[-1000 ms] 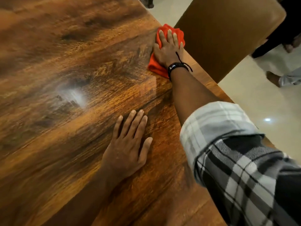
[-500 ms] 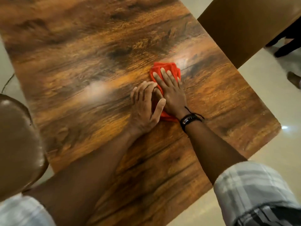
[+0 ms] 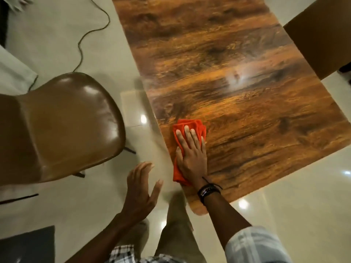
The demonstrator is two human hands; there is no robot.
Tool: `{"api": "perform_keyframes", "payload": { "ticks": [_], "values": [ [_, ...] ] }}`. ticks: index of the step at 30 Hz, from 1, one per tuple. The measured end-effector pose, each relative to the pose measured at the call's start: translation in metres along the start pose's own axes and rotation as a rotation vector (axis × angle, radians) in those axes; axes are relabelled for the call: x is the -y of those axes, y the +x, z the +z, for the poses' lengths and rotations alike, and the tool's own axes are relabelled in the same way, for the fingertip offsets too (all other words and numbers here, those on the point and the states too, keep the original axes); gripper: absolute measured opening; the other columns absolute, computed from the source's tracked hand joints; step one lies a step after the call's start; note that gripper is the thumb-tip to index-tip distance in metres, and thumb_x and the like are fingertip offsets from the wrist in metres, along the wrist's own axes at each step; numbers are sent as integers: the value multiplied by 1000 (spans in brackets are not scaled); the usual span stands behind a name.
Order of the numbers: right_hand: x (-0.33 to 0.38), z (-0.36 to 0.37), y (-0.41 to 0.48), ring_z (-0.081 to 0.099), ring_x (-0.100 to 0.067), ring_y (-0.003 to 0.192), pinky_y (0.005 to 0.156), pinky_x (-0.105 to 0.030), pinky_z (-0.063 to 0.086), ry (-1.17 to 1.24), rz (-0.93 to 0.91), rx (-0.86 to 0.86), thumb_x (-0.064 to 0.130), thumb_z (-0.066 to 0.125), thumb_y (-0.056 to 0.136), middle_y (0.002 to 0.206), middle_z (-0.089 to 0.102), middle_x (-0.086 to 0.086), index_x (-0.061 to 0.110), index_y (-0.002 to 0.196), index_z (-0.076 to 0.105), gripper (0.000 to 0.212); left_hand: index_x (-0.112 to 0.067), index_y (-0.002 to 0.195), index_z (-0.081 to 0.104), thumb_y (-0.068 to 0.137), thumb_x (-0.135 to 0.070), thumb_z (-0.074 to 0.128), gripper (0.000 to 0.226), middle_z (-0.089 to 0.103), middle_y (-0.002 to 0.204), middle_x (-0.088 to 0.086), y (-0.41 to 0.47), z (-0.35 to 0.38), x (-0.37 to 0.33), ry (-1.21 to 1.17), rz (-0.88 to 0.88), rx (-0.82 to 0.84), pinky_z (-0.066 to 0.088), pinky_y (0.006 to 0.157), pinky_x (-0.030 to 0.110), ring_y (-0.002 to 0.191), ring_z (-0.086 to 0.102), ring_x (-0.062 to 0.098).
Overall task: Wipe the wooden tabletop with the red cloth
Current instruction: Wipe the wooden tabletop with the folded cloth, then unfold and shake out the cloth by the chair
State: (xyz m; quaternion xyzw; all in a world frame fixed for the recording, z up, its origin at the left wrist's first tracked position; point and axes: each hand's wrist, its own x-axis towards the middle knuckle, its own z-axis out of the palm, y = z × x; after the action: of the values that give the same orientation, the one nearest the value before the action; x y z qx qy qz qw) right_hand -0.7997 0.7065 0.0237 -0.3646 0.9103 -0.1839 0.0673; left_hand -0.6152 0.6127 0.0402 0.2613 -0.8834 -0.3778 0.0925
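Observation:
The wooden tabletop (image 3: pixel 237 76) runs from the near corner up and away, glossy with a light glare spot. A folded red cloth (image 3: pixel 191 125) lies at the table's near left edge. My right hand (image 3: pixel 190 154) lies flat on the cloth with straight fingers, pressing it onto the wood; a dark band circles the wrist. My left hand (image 3: pixel 141 188) hangs in the air off the table, left of the cloth, fingers spread and relaxed, holding nothing.
A brown leather chair (image 3: pixel 57 126) stands left of the table on the pale tiled floor (image 3: pixel 303 215). Another brown chair back (image 3: pixel 322 40) borders the table's right side. A dark cable (image 3: pixel 81 44) snakes across the floor at upper left. My legs stand below the table corner.
My right hand slid the cloth from the table's far right side across to the near left edge. My left hand came off the tabletop and now hovers beside the table.

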Motion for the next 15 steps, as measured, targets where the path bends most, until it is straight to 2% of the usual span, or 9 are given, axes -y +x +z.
{"api": "perform_keyframes", "payload": {
  "ticks": [2, 4, 6, 7, 9, 12, 13, 15],
  "values": [
    [29, 9, -16, 22, -17, 152, 124, -43, 8, 38, -26, 15, 36, 35, 99, 163, 29, 1, 29, 154, 36, 56, -18, 137, 44, 98, -65, 30, 63, 49, 141, 6, -21, -25, 18, -5, -49, 41, 29, 109, 33, 129, 38, 9],
    [64, 14, -26, 28, -15, 149, 124, -38, 11, 177, -31, -5, 34, 35, 99, 159, 37, -1, 24, 151, 43, 54, -18, 139, 45, 95, -71, 26, 72, 49, 142, 7, -37, -53, 35, -30, -100, 62, 31, 107, 34, 129, 41, 14],
    [102, 16, -36, 41, -10, 140, 119, -28, 24, 537, 93, 57, 33, 35, 100, 152, 47, -4, 18, 147, 47, 50, -17, 143, 43, 90, -76, 25, 81, 46, 145, 5, -44, -78, 52, -74, -174, 83, 30, 110, 33, 133, 40, 16],
    [126, 15, -40, 49, -9, 130, 112, -23, 34, 744, 178, 122, 34, 36, 100, 146, 53, -5, 17, 144, 50, 49, -18, 145, 42, 89, -77, 26, 83, 44, 147, 5, -47, -93, 60, -106, -220, 87, 31, 112, 34, 135, 39, 17],
    [175, 19, -44, 59, -7, 108, 98, -28, 46, 1033, 330, 199, 37, 39, 96, 123, 63, -1, 18, 128, 57, 41, -18, 145, 41, 90, -71, 32, 76, 43, 148, 3, -51, -124, 72, -200, -288, 76, 32, 115, 38, 137, 39, 16],
    [236, 19, -37, 61, -16, 88, 85, -42, 49, 1315, 526, 185, 42, 49, 82, 94, 65, 2, 20, 103, 62, 33, -18, 143, 42, 92, -62, 40, 67, 48, 142, -1, -51, -165, 84, -370, -362, 5, 37, 112, 34, 132, 45, 12],
    [253, 16, -33, 60, -20, 84, 82, -42, 50, 1389, 577, 206, 42, 51, 78, 91, 65, 0, 20, 103, 61, 35, -17, 142, 43, 93, -62, 42, 66, 50, 140, -1, -51, -178, 86, -436, -409, -40, 38, 110, 32, 130, 47, 12],
    [277, 11, -20, 60, -24, 83, 78, -41, 50, 1474, 595, 270, 46, 57, 72, 95, 66, -5, 16, 109, 61, 48, -17, 141, 44, 100, -49, 46, 52, 52, 137, 0, -49, -196, 91, -582, -493, -124, 38, 105, 27, 129, 49, 13]
  ]
}}
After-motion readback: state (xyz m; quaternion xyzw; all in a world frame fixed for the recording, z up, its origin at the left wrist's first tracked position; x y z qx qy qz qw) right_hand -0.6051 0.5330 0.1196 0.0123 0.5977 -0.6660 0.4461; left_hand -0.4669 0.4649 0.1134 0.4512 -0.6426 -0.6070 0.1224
